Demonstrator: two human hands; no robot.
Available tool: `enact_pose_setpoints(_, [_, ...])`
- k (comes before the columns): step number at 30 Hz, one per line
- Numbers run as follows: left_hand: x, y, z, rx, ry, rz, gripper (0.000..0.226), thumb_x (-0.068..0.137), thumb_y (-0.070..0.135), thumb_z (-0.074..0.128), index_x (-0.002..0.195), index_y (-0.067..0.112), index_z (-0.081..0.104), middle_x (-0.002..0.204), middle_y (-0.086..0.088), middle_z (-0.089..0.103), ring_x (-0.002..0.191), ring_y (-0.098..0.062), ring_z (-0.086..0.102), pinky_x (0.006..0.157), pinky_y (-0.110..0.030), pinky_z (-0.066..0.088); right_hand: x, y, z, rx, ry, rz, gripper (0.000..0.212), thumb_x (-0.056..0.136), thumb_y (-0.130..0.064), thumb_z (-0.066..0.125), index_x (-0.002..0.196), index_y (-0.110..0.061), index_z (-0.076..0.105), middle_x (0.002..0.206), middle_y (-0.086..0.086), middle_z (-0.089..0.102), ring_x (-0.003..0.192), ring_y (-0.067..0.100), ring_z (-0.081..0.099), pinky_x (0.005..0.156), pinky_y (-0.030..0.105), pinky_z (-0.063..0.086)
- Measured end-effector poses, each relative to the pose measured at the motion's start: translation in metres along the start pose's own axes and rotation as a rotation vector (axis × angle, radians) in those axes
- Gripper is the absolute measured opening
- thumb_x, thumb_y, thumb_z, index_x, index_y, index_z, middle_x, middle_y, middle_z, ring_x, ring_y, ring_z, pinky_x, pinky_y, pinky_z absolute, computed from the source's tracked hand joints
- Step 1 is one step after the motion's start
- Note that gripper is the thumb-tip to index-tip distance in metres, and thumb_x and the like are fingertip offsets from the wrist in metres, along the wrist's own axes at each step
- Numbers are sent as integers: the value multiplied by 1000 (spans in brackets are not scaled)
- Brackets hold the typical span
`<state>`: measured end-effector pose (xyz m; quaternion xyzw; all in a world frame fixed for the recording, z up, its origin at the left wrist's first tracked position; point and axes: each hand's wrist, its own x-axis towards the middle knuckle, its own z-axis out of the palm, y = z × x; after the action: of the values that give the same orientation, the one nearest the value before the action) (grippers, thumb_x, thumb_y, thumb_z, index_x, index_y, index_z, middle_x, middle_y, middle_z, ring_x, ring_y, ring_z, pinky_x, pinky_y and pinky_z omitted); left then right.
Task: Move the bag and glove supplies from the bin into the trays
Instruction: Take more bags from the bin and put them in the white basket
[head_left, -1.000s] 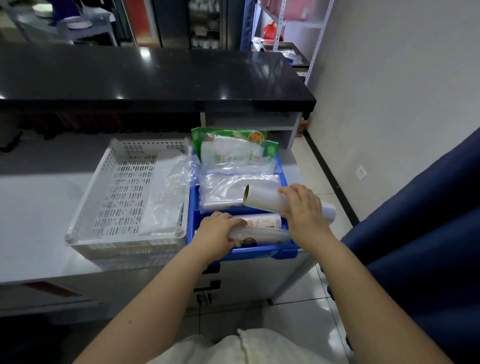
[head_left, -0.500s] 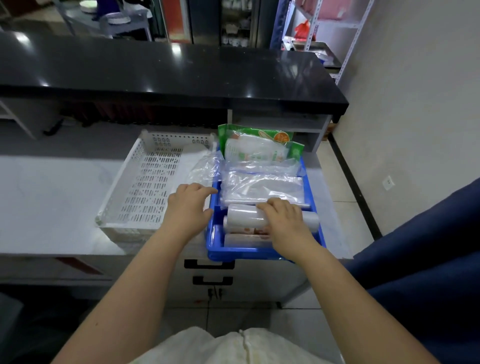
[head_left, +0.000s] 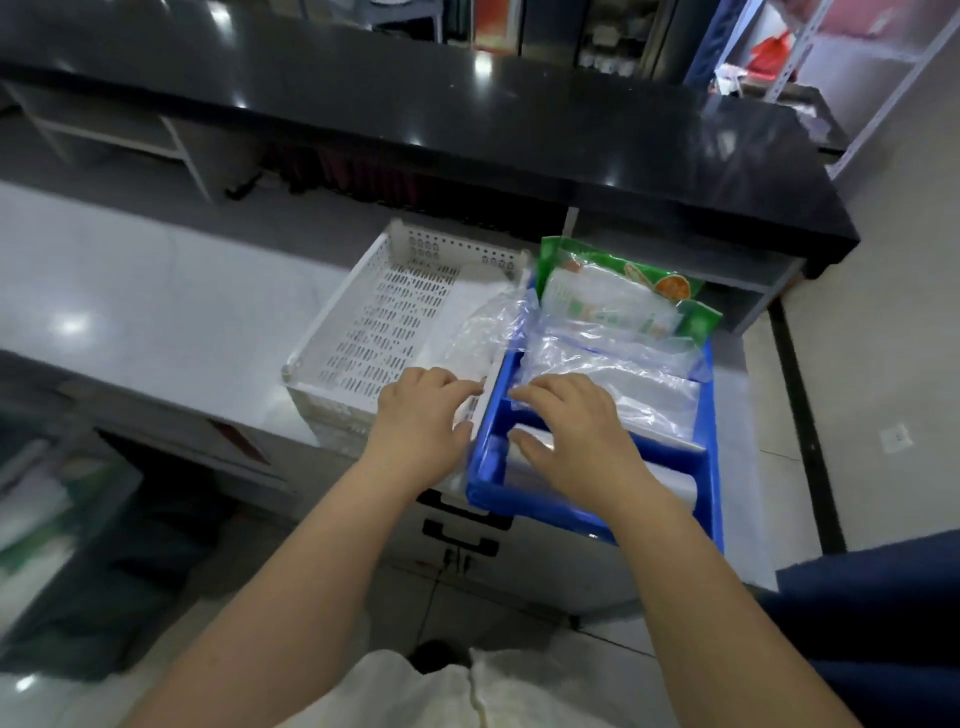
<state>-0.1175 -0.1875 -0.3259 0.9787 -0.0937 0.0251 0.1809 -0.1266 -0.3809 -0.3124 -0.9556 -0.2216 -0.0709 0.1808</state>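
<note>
- Blue plastic bin (head_left: 709, 467) sits at the near right end of the pale worktop (head_left: 156, 322), a cross wall splitting it into a near and a far compartment.
- Clear plastic bags (head_left: 639, 379) lie crumpled in the far compartment; a green-printed packet (head_left: 623, 306) leans at the bin's 12 o'clock end.
- White rolls (head_left: 675, 480) lie in the near compartment, mostly hidden under the right hand.
- White perforated tray (head_left: 374, 322) stands touching the bin at its 9 o'clock side; a loose clear bag (head_left: 483, 327) drapes over the shared edge into the tray.
- Right hand (head_left: 576, 441) is spread flat over the bin, fingers extended toward 11 o'clock, resting on the rolls and bag plastic; its grip is open and closes on nothing.
- Left hand (head_left: 421, 421) lies over the tray's near right corner, fingers loosely curled against the rim; whether its grip has hold of anything I cannot tell.
- Black glossy counter (head_left: 467, 114) runs across at 12 o'clock, above the worktop.
</note>
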Motion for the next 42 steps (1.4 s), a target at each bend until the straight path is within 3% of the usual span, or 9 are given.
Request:
enact_pose_setpoints(4, [-30, -39, -14, 12, 23, -167, 44, 86, 34, 57, 129, 35, 53, 125, 6, 56, 119, -21, 42, 99, -43, 36, 36, -42, 15, 70, -26, -195, 38, 80, -27, 72, 116, -17, 64, 109, 2, 63, 104, 28, 54, 89, 43, 41])
enact_pose_setpoints(11, [-115, -128, -58, 34, 156, -533, 43, 86, 35, 59, 129, 35, 54, 123, 5, 57, 118, -24, 44, 95, -45, 40, 91, -131, 70, 23, -274, -455, 42, 83, -31, 65, 124, -23, 59, 122, -1, 58, 116, 27, 47, 95, 42, 37])
enact_pose_setpoints(18, [-208, -246, -98, 31, 290, -803, 42, 84, 35, 62, 126, 34, 56, 122, 1, 59, 114, -28, 48, 89, -43, 44, 128, -277, 130, 40, -340, -705, 42, 82, -30, 65, 122, -22, 59, 124, 2, 59, 115, 30, 47, 94, 45, 39])
enact_pose_setpoints(23, [-275, -345, -130, -14, 305, -939, 44, 84, 35, 64, 128, 33, 56, 125, -2, 59, 116, -29, 47, 92, -41, 42, 161, -396, 183, 24, -393, -840, 49, 85, -38, 63, 131, -29, 49, 134, -4, 50, 125, 26, 39, 102, 43, 32])
enact_pose_setpoints(29, [-332, -446, -153, -90, 268, -1100, 45, 87, 36, 63, 131, 31, 54, 133, -2, 55, 122, -28, 44, 99, -43, 42, 185, -502, 244, 23, -502, -867, 51, 87, -37, 62, 134, -28, 46, 136, -3, 48, 127, 25, 36, 106, 43, 30])
enact_pose_setpoints(42, [-323, -618, -134, -145, 186, -1252, 43, 89, 34, 58, 132, 31, 52, 130, -3, 55, 119, -28, 44, 92, -40, 41, 300, -617, 388, 1, -750, -936, 50, 85, -36, 62, 132, -31, 47, 136, -6, 47, 126, 23, 35, 104, 43, 31])
